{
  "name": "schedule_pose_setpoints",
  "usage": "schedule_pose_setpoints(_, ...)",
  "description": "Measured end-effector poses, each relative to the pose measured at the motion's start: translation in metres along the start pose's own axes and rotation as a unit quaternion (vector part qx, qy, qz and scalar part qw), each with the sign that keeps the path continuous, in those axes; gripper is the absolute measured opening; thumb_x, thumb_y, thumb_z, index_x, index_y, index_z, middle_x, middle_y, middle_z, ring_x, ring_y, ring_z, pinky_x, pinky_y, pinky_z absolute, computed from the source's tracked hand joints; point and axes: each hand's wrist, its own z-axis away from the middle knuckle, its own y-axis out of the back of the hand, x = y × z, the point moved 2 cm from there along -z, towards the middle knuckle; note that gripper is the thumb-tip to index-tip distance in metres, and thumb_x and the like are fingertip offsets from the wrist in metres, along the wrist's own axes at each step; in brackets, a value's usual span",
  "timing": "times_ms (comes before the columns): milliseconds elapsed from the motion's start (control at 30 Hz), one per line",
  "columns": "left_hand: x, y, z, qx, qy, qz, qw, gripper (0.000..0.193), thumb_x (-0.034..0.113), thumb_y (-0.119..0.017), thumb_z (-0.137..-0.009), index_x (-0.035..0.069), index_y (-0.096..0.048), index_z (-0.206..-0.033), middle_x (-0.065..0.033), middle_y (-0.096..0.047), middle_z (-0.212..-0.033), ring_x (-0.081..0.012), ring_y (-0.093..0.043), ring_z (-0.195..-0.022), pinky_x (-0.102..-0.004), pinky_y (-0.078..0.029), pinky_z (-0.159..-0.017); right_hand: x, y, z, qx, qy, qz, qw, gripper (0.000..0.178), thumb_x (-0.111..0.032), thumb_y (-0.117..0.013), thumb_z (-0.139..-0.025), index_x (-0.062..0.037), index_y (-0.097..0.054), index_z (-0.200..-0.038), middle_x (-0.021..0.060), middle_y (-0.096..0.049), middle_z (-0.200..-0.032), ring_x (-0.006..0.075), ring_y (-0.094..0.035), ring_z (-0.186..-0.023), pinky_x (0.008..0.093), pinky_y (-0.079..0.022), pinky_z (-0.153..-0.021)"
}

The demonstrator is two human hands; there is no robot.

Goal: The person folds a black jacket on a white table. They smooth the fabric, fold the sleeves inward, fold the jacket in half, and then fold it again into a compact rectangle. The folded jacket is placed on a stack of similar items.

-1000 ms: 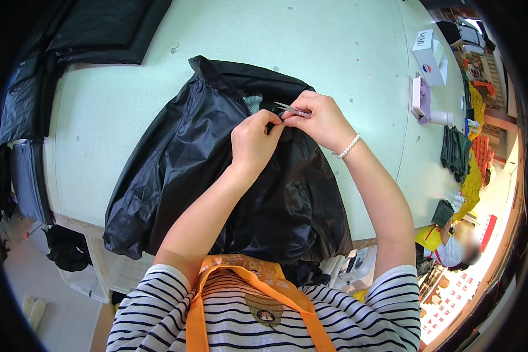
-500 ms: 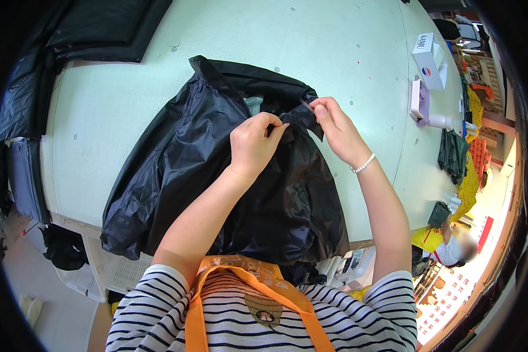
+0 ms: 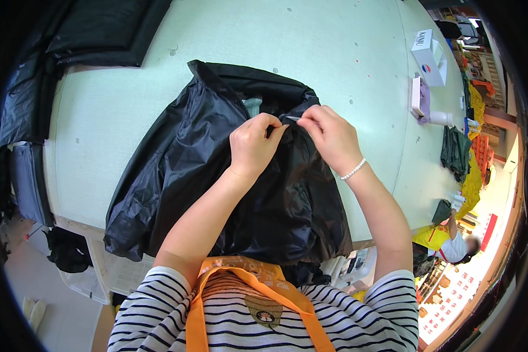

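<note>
A shiny black jacket (image 3: 176, 158) lies spread on the pale green table in front of me, its collar pointing away. My left hand (image 3: 253, 144) pinches the jacket's edge near the neck opening, thumb and forefinger closed on the cloth. Close to its right, my right hand (image 3: 330, 136) is closed on a small pointed metal tool (image 3: 293, 118). The tool's tip points left, toward the pinched cloth; most of it is hidden by the fingers, so its exact kind is unclear. Grey mesh lining (image 3: 253, 106) shows inside the neck.
Folded black garments (image 3: 108, 32) lie stacked at the far left. A white box (image 3: 429, 58), a pale purple tray (image 3: 419, 100) and a dark green cloth bundle (image 3: 454, 154) stand along the right side. White plastic crates (image 3: 120, 273) sit below the table edge. Another person (image 3: 452, 246) is at the right.
My right hand has moved left and slightly down from the collar's right end, bringing the tool's tip beside my left fingertips. The left hand keeps its pinch.
</note>
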Motion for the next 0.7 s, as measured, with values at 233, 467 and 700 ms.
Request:
schedule_pose_setpoints(233,0.017,0.05,-0.075,0.017,-0.129,-0.149,0.98,0.019,0.016,-0.078,-0.071,0.004,-0.067,-0.08,-0.0113,-0.066,-0.104,-0.0271,-0.061,-0.097,-0.0363,-0.048,-0.08,0.228,-0.015,0.052,0.146,-0.355,0.02,0.923,0.027,-0.026,-0.056,-0.09,-0.0005,-0.056,-0.099,0.0196,-0.064,-0.094,0.0348,-0.062,-0.091,0.0393,-0.048,-0.08)
schedule_pose_setpoints(467,-0.052,0.085,-0.165,-0.342,0.154,-0.39,0.841,0.029,0.028,-0.078,-0.062,0.006,-0.069,-0.079,-0.013,-0.067,-0.086,-0.0291,-0.063,-0.09,-0.0379,-0.05,-0.074,0.393,-0.029,0.189,0.02,-0.594,0.206,0.777,0.043,-0.028,-0.062,-0.084,-0.0028,-0.051,-0.116,0.0215,-0.062,-0.108,0.0349,-0.059,-0.103,0.0416,-0.047,-0.09)
schedule_pose_setpoints(700,-0.096,0.107,-0.141,-0.223,0.087,-0.397,0.886,0.037,0.024,-0.083,-0.058,0.001,-0.067,-0.082,-0.0156,-0.066,-0.091,-0.0313,-0.061,-0.093,-0.038,-0.05,-0.079,0.243,-0.034,0.027,0.062,-0.296,-0.28,0.911,0.028,-0.027,-0.055,-0.093,-0.0013,-0.065,-0.099,0.0062,-0.066,-0.082,0.0126,-0.063,-0.073,0.0256,-0.051,-0.069)
